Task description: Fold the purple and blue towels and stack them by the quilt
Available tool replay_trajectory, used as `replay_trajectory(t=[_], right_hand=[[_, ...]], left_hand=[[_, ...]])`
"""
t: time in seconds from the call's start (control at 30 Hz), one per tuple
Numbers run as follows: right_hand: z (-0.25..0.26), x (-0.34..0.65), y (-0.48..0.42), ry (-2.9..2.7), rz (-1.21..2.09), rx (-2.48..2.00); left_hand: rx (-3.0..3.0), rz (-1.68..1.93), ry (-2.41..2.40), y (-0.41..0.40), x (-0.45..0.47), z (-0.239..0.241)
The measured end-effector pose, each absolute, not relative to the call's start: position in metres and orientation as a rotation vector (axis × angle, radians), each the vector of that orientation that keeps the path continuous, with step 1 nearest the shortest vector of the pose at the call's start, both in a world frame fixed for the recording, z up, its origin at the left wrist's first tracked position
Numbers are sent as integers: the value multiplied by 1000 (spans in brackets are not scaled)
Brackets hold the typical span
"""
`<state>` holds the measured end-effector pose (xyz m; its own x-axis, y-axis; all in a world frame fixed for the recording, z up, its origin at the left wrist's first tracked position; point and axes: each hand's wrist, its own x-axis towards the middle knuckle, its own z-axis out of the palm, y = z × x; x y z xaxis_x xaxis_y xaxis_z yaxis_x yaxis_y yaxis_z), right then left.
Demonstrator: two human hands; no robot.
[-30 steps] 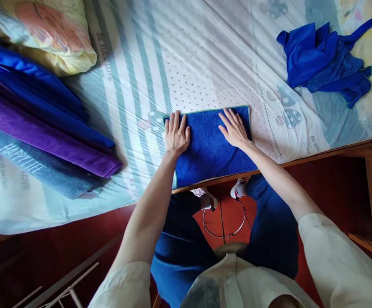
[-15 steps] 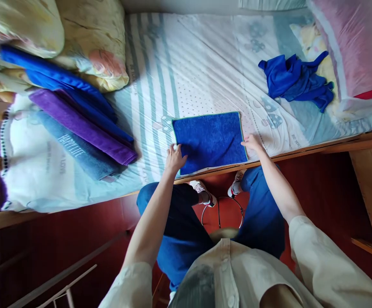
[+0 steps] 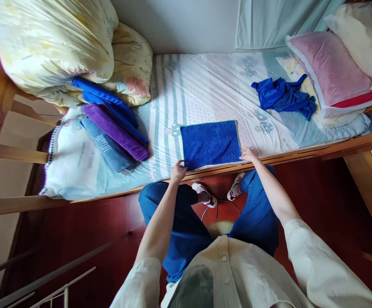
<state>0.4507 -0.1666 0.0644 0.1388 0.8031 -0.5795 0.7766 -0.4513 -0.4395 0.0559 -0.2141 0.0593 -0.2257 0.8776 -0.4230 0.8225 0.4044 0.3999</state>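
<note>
A blue towel [image 3: 210, 143] with a thin green edge is spread out as a rectangle at the near edge of the bed, slightly wrinkled toward its right side. My left hand [image 3: 178, 172] is at its near left corner, thumb and fingers closed on the cloth. At the near right corner, my right hand [image 3: 248, 155] pinches the towel's edge. A crumpled blue cloth [image 3: 284, 97] lies farther right on the bed. To the left, a purple rolled towel [image 3: 117, 130] sits between a grey-blue towel with lettering [image 3: 107, 145] and long folded blue cloths [image 3: 113, 105].
The patterned bed sheet [image 3: 210, 85] runs to a wooden bed rail [image 3: 301, 155]. Yellow bedding [image 3: 57, 38] is piled at back left. A pink pillow in a clear cover [image 3: 332, 66] stands at the right. My knees are against the bed's near side.
My left hand has slid from the towel's left edge down to its near corner. The right hand has come lower, to the near right corner. The view has tilted up.
</note>
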Motion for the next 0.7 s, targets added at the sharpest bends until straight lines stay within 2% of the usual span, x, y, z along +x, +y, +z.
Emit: replay_trajectory(t=[0.4, 0.7], right_hand=[[59, 442, -160, -1614, 1131, -2464], [61, 440, -155, -1527, 1225, -2531]], left_hand=[[1484, -80, 2034, -212, 62, 66], [1463, -116, 2047, -214, 69, 71]])
